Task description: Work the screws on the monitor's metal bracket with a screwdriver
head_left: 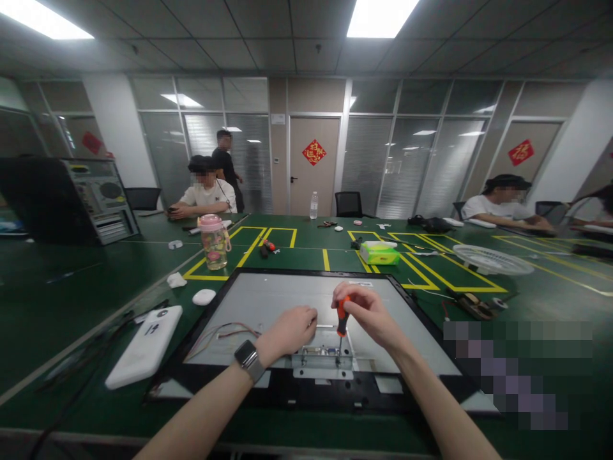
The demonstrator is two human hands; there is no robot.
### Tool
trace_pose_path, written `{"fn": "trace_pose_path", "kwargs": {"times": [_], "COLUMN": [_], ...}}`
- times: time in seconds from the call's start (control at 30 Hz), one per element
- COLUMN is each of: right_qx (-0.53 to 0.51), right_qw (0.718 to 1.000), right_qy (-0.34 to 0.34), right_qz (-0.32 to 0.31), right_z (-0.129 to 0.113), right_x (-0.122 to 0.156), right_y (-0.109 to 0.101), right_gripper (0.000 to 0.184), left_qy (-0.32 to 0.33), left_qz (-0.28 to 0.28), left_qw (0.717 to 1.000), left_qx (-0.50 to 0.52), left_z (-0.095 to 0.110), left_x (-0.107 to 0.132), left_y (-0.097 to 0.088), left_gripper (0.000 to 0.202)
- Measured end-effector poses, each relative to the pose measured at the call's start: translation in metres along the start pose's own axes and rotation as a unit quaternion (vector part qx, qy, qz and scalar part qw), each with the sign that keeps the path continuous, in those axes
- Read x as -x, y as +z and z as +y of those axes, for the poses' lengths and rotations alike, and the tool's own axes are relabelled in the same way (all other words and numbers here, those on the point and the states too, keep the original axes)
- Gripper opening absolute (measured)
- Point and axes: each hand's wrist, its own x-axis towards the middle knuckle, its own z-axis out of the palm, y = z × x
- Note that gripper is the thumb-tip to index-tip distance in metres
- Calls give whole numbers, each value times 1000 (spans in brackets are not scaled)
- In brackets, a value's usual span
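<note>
A large flat screen panel (249, 294) with a black frame lies on the table in front of me. Near its front edge sits a metal bracket (311, 372) with connector ports. My right hand (366, 310) grips a screwdriver (342, 315) by its orange and black handle. The shaft points straight down, its tip at the right part of the bracket. My left hand (292, 329), with a watch (246, 354) on the wrist, is just behind the bracket's left side. Its fingers are curled together; what they hold, if anything, is hidden. Thin wires (230, 329) lie on the panel beside that hand.
Left of the panel are a white phone-like device (144, 348), a white round object (204, 297) and a pink-lidded bottle (213, 243). Behind it lie a red-black tool (269, 247) and a green tissue pack (379, 253). A computer case (62, 198) stands far left. Other people sit across the table.
</note>
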Motion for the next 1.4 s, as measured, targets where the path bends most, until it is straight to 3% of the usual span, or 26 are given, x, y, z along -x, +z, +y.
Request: {"fn": "trace_pose_path", "kwargs": {"times": [0.13,0.67,0.83,1.03,1.23,1.4], "right_qx": [-6,-95,-75,-108,-106,-108], "right_qw": [1000,992,997,991,994,992], "right_qy": [-23,74,30,82,33,70], "right_qz": [15,-34,-9,-22,-1,-13], "right_z": [3,-2,2,4,2,5], "right_x": [0,1,0,2,0,0], "right_y": [-1,2,1,-2,1,-4], "right_gripper": [10,26,25,25,24,26], "left_qy": [4,6,0,10,5,7], "left_qz": [2,-2,-3,0,0,-7], "left_qw": [1000,1000,1000,1000,1000,1000], "left_qx": [-4,15,1,4,-4,1], "left_z": [2,4,4,4,2,2], "left_x": [0,2,1,1,-1,0], "left_y": [-2,-7,-5,-6,-2,-4], "left_gripper": [25,24,25,25,26,25]}}
